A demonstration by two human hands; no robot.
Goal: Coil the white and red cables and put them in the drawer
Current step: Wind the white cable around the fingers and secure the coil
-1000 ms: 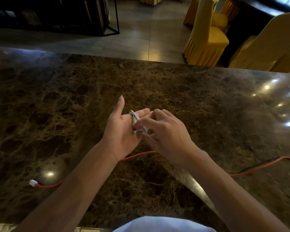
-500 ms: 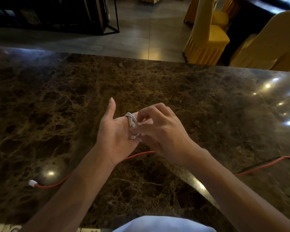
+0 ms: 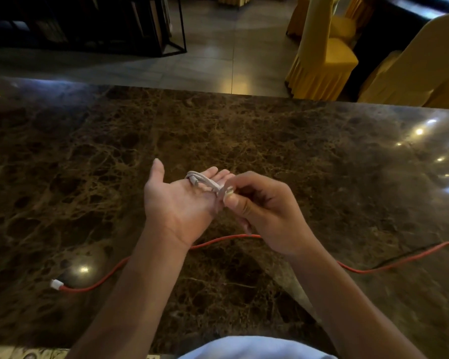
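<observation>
The white cable (image 3: pixel 202 181) is wound in loops around the fingers of my left hand (image 3: pixel 178 203), whose palm faces up with the thumb spread. My right hand (image 3: pixel 266 211) pinches the cable's loose end with its plug next to the left fingers. The red cable (image 3: pixel 223 239) lies stretched across the dark marble table (image 3: pixel 88 164), passing under both forearms. Its white plug (image 3: pixel 55 284) rests at the near left, and the other end runs off the right edge of the view. No drawer is in view.
Yellow-covered chairs (image 3: pixel 324 55) stand beyond the table's far edge at the right. A dark metal-framed shelf (image 3: pixel 130 24) is at the back left on a tiled floor. A thin black cord (image 3: pixel 405 253) lies by the red cable at the right.
My left hand has turned palm up and opened flat, showing the coil on its fingers. My right hand has shifted right and now pinches the white cable's end.
</observation>
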